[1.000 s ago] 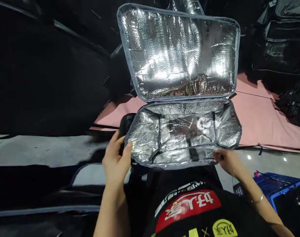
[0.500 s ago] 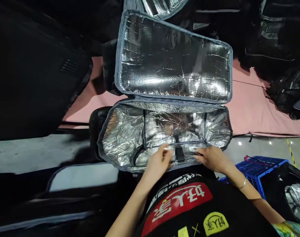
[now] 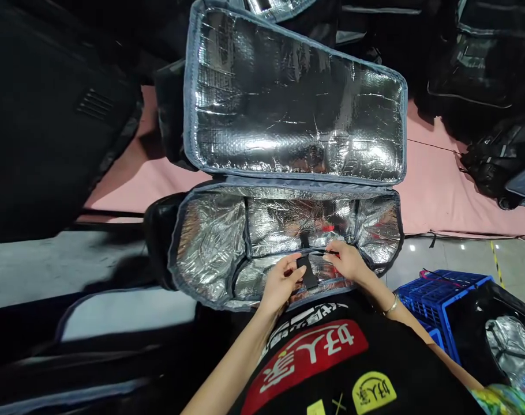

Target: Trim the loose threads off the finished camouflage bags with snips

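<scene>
While the silver-lined insulated bag (image 3: 210, 236) lies open before the person, its long side running left to right, the black strap (image 3: 307, 273) is at its near wall, between both hands and closer to the left. The left hand (image 3: 278, 283) pinches this strap's edge; the right hand (image 3: 348, 262), fingers closed, seems to grip a thin dark strip (image 3: 324, 252).

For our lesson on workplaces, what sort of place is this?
Probably a bag workshop or packing area: an open foil-lined bag, more dark bags around a pink-covered table, and a blue plastic crate nearby.
</scene>
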`<state>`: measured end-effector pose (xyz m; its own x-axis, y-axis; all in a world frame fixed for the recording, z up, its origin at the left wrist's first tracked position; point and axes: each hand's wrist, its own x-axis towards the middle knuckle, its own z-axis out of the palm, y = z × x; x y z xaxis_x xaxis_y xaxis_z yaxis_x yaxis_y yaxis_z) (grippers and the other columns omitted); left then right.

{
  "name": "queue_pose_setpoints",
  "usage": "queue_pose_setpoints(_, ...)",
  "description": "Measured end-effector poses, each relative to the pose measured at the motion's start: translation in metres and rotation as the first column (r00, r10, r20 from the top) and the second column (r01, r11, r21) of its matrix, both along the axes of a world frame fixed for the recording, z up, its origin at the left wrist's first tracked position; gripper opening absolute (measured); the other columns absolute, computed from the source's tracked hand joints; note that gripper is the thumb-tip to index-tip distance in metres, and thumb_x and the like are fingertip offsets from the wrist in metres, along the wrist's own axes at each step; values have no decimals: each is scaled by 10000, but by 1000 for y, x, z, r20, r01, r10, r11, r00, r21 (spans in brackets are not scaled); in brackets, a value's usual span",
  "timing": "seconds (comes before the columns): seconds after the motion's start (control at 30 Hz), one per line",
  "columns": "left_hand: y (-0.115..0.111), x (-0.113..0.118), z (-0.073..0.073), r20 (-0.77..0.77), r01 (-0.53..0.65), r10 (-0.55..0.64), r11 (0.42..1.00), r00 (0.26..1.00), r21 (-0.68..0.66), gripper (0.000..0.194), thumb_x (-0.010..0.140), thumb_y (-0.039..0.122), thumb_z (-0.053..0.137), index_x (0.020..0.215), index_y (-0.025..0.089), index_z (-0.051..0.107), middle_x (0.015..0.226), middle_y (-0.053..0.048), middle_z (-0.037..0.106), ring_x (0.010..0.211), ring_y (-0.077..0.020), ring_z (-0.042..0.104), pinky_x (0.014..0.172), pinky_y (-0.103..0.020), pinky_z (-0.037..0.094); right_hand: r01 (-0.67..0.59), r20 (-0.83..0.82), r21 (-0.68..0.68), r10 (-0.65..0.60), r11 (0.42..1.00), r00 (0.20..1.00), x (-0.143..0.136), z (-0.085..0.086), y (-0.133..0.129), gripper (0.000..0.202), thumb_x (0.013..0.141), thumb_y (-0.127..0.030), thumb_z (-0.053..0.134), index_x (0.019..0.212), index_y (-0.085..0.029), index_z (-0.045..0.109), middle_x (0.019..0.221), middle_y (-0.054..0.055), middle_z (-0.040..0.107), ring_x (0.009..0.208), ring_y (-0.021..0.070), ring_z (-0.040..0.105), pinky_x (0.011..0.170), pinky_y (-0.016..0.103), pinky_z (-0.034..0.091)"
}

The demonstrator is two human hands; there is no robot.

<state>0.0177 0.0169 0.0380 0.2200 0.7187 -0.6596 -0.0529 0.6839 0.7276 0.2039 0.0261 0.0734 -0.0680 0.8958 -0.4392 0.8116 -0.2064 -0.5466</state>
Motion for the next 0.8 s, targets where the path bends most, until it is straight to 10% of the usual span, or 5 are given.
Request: queue_pose_setpoints(0.8, -3, -1, -8, 37, 4, -6, 998, 999, 56, 568, 585, 421, 702, 1066, 149, 570, 777, -26, 629, 657, -145, 573, 615, -280, 477, -311, 174, 127, 288, 942, 942, -11, 5, 1, 132, 889, -239, 514, 979, -178, 589, 945, 55, 642, 870, 181, 580, 776, 257, 397)
